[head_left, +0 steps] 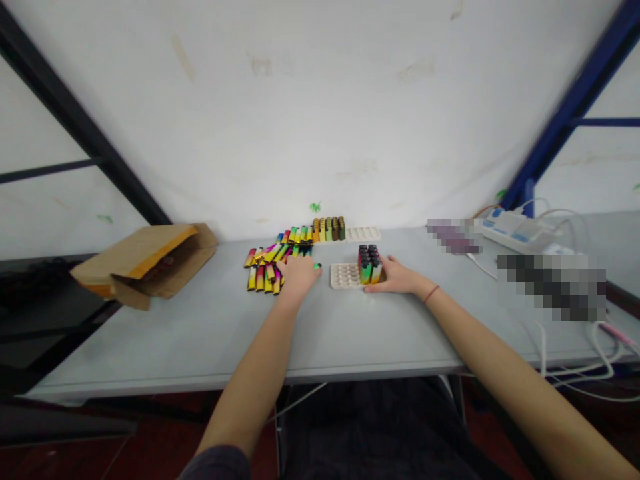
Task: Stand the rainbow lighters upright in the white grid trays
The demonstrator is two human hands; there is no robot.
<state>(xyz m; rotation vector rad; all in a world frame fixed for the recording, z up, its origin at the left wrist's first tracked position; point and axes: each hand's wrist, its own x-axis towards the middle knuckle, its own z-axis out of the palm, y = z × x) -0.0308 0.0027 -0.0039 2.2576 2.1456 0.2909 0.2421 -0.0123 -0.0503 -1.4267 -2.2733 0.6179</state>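
Observation:
Several colourful lighters (264,277) lie in a loose pile left of centre on the table. My left hand (299,275) reaches over the pile's right edge, closed. A green lighter (317,267) sticks out by its thumb; most of the fingers are hidden. To the right lies a white tray with round holes (343,276). Several upright lighters with black tops (370,265) stand in its right part. My right hand (394,277) is wrapped round the right end of this tray, thumb along the near side, fingers partly hidden behind the lighters.
Behind the pile, a second white tray (364,233) carries rows of upright lighters (329,229) against the wall. An open cardboard box (145,260) lies on the left. At the right are a power strip (520,230), white cables (600,360) and blurred-out items.

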